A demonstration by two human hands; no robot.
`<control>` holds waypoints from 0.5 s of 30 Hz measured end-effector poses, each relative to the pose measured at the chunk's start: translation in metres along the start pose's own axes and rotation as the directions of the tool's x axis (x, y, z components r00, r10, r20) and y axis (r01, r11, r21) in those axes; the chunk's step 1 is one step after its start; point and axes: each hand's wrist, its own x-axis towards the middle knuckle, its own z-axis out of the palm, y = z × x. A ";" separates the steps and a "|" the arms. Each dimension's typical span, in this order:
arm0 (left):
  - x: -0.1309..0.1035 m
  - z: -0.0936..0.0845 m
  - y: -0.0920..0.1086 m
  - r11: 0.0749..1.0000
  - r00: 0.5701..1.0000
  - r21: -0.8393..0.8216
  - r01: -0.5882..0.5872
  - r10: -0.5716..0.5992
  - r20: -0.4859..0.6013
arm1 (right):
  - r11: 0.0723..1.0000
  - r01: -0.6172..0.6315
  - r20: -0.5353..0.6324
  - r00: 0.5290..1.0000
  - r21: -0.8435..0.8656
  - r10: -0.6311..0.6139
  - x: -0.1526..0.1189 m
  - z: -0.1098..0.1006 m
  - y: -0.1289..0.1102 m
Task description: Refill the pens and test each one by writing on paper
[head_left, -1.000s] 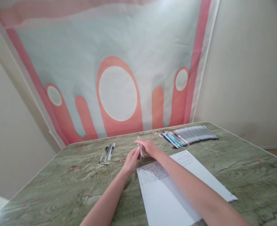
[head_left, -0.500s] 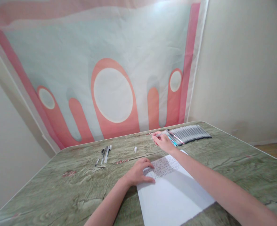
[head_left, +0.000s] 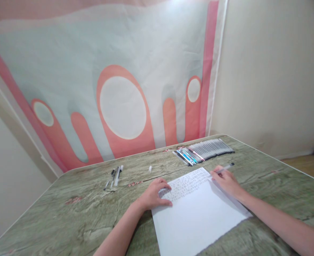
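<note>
White paper [head_left: 197, 220] lies on the table, its upper part covered with rows of small handwriting. My left hand [head_left: 155, 195] rests on the paper's left edge, thumb and fingers spread, holding nothing. At the paper's upper right edge, my right hand [head_left: 225, 179] grips a clear pen [head_left: 225, 167] with a dark end that points up to the right. Beyond the paper lies a long row of pens [head_left: 212, 148], mostly clear with dark ends. Blue, pink and dark pens [head_left: 186, 156] lie at the row's left end.
Several pens [head_left: 115, 176] lie in a loose group on the left of the wood-patterned table [head_left: 93, 217]. A small white piece [head_left: 150, 169] sits between them and the row. A patterned cloth [head_left: 122, 42] hangs behind the table.
My right hand has moved from the left end of the pen row to the paper's upper right edge, with the pen in it. The view has shifted slightly; my left hand stays on the paper.
</note>
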 end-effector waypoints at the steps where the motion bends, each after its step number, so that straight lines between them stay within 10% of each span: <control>1: 0.000 0.000 0.000 1.000 1.000 0.002 0.003 -0.003 -0.002 | 0.999 0.019 -0.009 1.000 -0.042 -0.020 0.000 0.000 0.001; 15: 0.002 -0.004 0.006 1.000 1.000 -0.004 0.013 -0.013 0.016 | 0.991 0.074 -0.026 0.997 -0.114 -0.077 0.000 0.001 -0.004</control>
